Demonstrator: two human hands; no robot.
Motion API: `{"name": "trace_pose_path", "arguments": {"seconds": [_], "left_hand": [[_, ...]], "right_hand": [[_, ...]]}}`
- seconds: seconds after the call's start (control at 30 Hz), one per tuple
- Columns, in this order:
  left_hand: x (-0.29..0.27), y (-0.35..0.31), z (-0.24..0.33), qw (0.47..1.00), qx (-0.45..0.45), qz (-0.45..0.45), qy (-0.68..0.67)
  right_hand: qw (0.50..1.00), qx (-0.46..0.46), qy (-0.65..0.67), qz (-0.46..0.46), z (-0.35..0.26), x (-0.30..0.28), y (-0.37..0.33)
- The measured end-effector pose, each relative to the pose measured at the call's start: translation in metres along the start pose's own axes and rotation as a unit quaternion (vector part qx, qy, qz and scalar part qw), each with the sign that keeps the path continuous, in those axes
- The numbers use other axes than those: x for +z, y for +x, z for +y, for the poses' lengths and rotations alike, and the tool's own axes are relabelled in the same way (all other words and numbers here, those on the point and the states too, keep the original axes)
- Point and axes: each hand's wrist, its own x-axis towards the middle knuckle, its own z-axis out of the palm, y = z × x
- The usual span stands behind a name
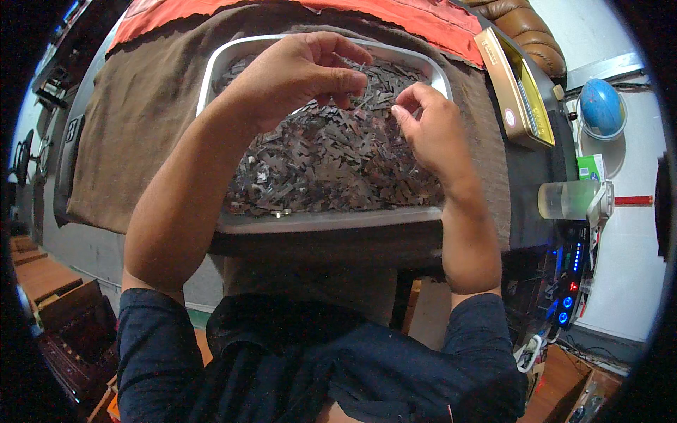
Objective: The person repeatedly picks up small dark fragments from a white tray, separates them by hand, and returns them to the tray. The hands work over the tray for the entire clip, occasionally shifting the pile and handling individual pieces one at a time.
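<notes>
The left forearm crosses the tray [331, 223] and covers much of its left side, while the right forearm hides its near right corner. In the tray lies a heap of thin, dark flat pieces [331, 158], so overlapped that single outlines are hard to make out. The left hand [303, 70] hangs over the far part of the heap; in its grip, forefinger and thumb stand apart, but the other fingers are partly hidden and I cannot tell whether they pinch a piece. The right hand [436, 127] is over the tray's right side, thumb and forefinger close to each other; whether they meet on anything cannot be told. A small pale object [282, 213], too small to identify, sits at the near rim. Brown cloth [134, 141] lies under the tray, with red cloth [423, 25] beyond. To the right, a long open box [520, 92] stands on the dark surface [536, 169], near a blue globe [601, 106] and a clear lidded container [563, 200]. The room's left edge is lost in dark fisheye blur.
</notes>
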Motion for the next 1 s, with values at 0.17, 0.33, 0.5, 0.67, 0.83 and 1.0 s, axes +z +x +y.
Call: {"name": "trace_pose_path", "arguments": {"seconds": [0.17,0.33,0.5,0.67,0.83,1.0], "left_hand": [[0.001,-0.001,-0.003,1.000,0.019,0.004,-0.011],[0.000,0.000,-0.005,1.000,0.020,-0.010,-0.014],[0.002,0.000,-0.004,1.000,0.017,0.003,0.010],[0.002,0.000,-0.003,1.000,0.008,0.011,0.002],[0.001,0.001,-0.005,1.000,0.009,0.008,-0.009],[0.001,0.000,-0.004,1.000,0.017,0.005,-0.006]], "right_hand": [[0.984,-0.055,0.069,-0.153,-0.011,-0.012,-0.006],[0.965,-0.039,0.045,-0.255,-0.018,-0.029,-0.011],[0.963,-0.064,0.028,-0.260,-0.020,-0.022,-0.014],[0.957,-0.067,0.015,-0.281,-0.018,-0.022,-0.012],[0.967,-0.040,0.039,-0.249,-0.019,-0.019,-0.012],[0.964,-0.032,0.034,-0.261,-0.017,-0.017,-0.012]]}}
